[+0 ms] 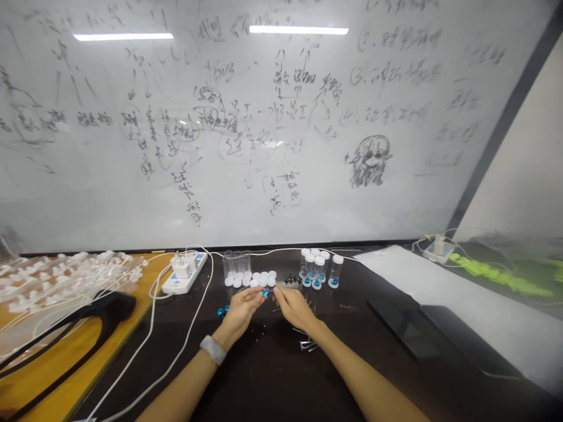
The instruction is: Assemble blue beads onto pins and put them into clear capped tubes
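Observation:
My left hand (pixel 241 310) is closed in a pinch on a small shiny blue piece (pixel 265 293). Close beside it, my right hand (pixel 295 306) has thumb and fingers pressed together at the piece's right side; what lies between them is hidden. Two or more blue balls (pixel 223 311) lie left of my left hand. Just beyond the hands are several white round caps (pixel 263 278), upright clear tubes (pixel 237 264) and small black pieces (pixel 292 280). Capped tubes (pixel 317 274) with blue pieces inside stand to the right. Thin metal pins (pixel 305 344) lie below my right wrist.
A white power strip (pixel 185 273) and its cables (pixel 200 328) run along the left. Black straps (pixel 103 313) and white plastic parts (pixel 53 281) cover the yellow surface. Two flat dark devices (pixel 402 328), a white sheet (pixel 417 281) and green pieces (pixel 497 274) lie right. A whiteboard (pixel 281 223) stands behind.

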`<state>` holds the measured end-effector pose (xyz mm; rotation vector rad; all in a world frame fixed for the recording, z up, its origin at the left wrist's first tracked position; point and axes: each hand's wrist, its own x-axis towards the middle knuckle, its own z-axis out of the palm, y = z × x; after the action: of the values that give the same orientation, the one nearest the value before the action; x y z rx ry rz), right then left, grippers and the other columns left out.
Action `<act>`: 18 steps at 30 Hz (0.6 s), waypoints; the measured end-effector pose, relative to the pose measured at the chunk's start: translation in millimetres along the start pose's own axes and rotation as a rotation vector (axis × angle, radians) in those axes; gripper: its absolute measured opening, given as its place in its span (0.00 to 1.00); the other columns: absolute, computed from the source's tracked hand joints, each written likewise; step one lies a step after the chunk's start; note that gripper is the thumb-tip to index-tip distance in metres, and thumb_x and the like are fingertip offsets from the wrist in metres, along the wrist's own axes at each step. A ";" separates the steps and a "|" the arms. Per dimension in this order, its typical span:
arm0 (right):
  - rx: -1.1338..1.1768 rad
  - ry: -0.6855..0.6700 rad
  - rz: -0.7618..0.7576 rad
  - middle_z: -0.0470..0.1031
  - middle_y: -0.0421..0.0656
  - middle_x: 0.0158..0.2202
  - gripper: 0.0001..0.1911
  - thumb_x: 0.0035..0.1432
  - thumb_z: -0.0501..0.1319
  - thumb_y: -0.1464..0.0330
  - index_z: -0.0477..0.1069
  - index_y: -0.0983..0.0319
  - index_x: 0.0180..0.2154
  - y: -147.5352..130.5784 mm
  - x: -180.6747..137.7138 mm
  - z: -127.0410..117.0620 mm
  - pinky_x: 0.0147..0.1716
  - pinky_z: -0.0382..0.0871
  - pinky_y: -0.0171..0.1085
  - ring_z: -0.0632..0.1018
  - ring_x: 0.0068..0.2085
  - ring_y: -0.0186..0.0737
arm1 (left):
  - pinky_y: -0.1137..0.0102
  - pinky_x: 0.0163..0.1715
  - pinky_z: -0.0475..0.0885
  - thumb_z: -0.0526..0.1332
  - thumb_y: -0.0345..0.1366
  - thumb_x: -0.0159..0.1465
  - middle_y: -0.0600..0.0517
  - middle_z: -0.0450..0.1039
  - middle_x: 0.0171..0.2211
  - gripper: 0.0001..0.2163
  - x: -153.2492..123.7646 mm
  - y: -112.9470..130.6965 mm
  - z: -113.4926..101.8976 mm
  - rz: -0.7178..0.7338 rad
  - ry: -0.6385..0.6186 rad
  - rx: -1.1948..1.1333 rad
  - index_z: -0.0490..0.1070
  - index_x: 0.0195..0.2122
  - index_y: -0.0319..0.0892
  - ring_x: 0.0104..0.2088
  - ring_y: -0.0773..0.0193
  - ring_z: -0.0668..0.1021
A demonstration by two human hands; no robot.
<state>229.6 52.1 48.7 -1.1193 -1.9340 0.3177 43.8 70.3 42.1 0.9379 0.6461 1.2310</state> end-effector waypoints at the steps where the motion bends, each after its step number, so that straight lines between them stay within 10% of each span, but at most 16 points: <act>1: 0.010 0.001 0.004 0.72 0.40 0.27 0.17 0.71 0.47 0.62 0.68 0.60 0.33 -0.1 0.0 -0.7 0.32 0.61 0.34 0.73 0.28 0.38 | 0.69 0.46 0.73 0.77 0.32 0.47 0.45 0.82 0.36 0.16 0.0 -0.1 0.3 0.002 0.003 -0.001 0.80 0.36 0.35 0.37 0.63 0.81; 18: 0.045 -0.025 -0.055 0.73 0.39 0.30 0.10 0.69 0.50 0.63 0.67 0.59 0.42 -1.1 1.0 -8.7 0.34 0.63 0.34 0.74 0.31 0.38 | 0.66 0.44 0.74 0.77 0.35 0.46 0.44 0.82 0.34 0.16 0.4 -1.1 -0.5 0.049 0.022 0.076 0.81 0.35 0.36 0.35 0.60 0.82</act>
<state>235.5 50.7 55.1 -1.0356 -1.9665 0.3449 44.1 70.7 40.9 1.0095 0.6945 1.2683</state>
